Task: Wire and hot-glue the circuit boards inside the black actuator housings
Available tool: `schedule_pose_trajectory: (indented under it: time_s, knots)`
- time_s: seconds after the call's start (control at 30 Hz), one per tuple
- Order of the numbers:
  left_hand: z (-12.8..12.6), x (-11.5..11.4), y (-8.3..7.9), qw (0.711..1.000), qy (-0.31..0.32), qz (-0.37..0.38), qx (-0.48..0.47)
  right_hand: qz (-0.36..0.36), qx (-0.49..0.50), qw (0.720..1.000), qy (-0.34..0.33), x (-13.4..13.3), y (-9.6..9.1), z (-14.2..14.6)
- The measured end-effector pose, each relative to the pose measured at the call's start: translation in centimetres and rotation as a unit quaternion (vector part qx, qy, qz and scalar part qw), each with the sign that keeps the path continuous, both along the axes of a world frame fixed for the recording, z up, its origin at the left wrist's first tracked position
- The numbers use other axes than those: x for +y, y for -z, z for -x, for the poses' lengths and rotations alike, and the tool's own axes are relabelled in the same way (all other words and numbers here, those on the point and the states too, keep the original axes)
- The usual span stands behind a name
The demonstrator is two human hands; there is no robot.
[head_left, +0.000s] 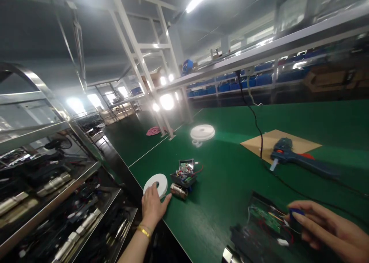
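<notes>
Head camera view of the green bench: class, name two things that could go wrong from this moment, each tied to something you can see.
1. The left hand rests on a white tape roll lying at the bench edge; a nudge could tip it onto the racks below.
2. The glue gun's black cable trails across the bench close to the right hand and the circuit board; the hand might snag it and drag the gun.
</notes>
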State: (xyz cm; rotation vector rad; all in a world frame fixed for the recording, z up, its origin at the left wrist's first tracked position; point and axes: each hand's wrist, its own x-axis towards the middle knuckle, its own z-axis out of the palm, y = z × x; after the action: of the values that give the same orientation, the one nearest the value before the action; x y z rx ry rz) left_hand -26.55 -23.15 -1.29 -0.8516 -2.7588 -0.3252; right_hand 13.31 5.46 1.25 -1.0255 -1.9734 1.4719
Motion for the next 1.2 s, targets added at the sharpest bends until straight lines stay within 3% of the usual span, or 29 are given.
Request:
schedule_pose_trajectory:
  time_s: [0.1,0.2,0.4,0.5,0.63,0.77,1.03,1.1,1.2]
  knots:
    - [0.1,-0.8,-0.3,0.999,0.016,0.037,-0.003,0.065,0.027,0.998,0.002,-0.4,-0.4,0.0]
    - [0.7,-1.3,-1.1,0.998,0.018,0.064,-0.018,0.068,0.039,0.997,0.022,-1.0,-1.0,0.1]
    - [0.7,1.2,-1.8,0.993,-0.076,0.085,-0.034,0.038,0.06,0.996,0.054,-2.2,-1.7,0.6]
    - [0.2,1.8,-1.6,0.991,-0.085,0.098,-0.02,0.052,0.047,0.997,0.037,-1.8,-1.4,0.3]
    - [0.6,0.1,-1.7,0.992,-0.029,0.122,-0.021,0.088,0.027,0.996,-0.012,-0.5,-0.6,-0.3]
    - [2.0,-1.5,-2.5,0.988,0.036,0.143,-0.036,0.092,0.029,0.995,0.01,0.0,-0.4,-0.4]
    - [3.5,-2.9,-3.1,0.983,0.111,0.14,-0.048,0.106,0.003,0.994,-0.002,-0.7,-3.9,0.2]
    - [3.3,-3.7,-4.1,0.986,0.117,0.112,-0.025,0.097,0.007,0.995,-0.001,-0.8,-4.3,0.2]
    - [1.5,-3.7,-7.1,0.991,0.127,0.035,0.032,0.082,0.033,0.996,-0.001,-1.1,-3.9,0.0]
